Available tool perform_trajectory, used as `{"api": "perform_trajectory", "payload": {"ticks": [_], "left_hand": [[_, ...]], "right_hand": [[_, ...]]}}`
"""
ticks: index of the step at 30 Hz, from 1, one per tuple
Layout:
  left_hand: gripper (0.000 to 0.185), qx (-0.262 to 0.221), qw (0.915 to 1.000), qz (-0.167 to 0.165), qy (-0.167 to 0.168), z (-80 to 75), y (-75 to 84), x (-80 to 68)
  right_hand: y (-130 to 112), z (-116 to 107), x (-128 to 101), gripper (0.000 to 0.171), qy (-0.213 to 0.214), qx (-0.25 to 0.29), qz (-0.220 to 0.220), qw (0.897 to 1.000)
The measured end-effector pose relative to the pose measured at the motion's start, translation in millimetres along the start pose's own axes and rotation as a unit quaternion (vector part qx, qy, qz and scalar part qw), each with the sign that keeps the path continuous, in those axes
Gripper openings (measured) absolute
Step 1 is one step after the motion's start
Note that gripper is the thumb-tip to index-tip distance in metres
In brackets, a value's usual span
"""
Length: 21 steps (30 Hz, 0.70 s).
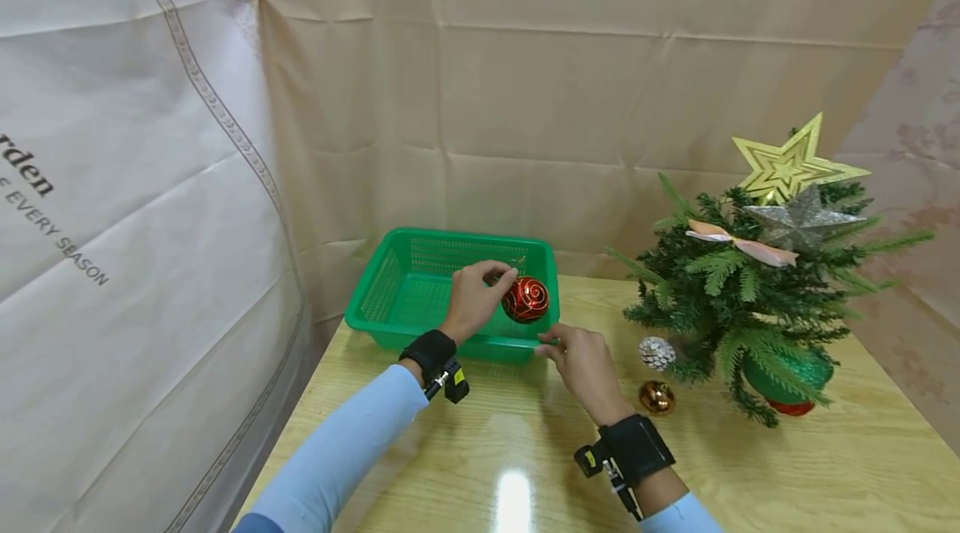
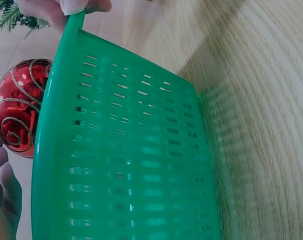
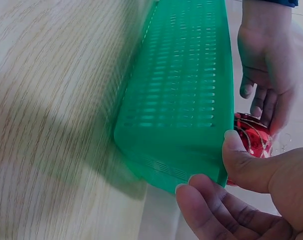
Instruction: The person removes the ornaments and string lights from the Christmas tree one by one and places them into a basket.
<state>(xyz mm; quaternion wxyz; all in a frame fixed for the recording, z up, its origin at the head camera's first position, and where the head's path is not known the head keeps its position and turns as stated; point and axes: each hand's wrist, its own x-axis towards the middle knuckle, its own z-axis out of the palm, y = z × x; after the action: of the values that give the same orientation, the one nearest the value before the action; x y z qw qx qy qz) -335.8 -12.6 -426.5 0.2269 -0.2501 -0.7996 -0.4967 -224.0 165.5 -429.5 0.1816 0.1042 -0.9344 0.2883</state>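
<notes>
A shiny red Christmas ball [image 1: 525, 300] with gold glitter swirls hangs from the fingertips of my left hand [image 1: 474, 296], over the right end of a green plastic basket [image 1: 450, 341]. In the left wrist view the ball [image 2: 22, 107] shows beyond the basket's rim, its cap end toward the fingers [image 2: 10, 187]. My right hand [image 1: 585, 362] pinches the basket's near right corner, thumb on one side of the rim and fingers on the other, as the right wrist view shows of this hand [image 3: 256, 192].
To the right stands a small Christmas tree [image 1: 750, 283] with a gold star [image 1: 795, 162], a silver star [image 1: 804, 219], a bow [image 1: 742, 245] and a green ball [image 1: 787, 371]. A whitened pinecone [image 1: 657, 353] and a copper-coloured ball [image 1: 657, 396] lie on the wooden table [image 1: 450, 466].
</notes>
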Motion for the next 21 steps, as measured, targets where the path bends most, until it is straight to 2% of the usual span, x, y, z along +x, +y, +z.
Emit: {"api": "perform_trajectory", "payload": {"ticks": [6, 21], "left_hand": [[0.015, 0.006, 1.0000, 0.003, 0.000, -1.5, -2.5, -0.5], [0.015, 0.016, 0.9997, -0.017, -0.010, -6.2, -6.4, -5.7]], "right_hand": [[-0.7, -2.6, 0.2, 0.011, -0.004, 0.002, 0.012, 1.000], [-0.8, -0.8, -1.0, 0.012, -0.002, 0.003, 0.014, 1.000]]}}
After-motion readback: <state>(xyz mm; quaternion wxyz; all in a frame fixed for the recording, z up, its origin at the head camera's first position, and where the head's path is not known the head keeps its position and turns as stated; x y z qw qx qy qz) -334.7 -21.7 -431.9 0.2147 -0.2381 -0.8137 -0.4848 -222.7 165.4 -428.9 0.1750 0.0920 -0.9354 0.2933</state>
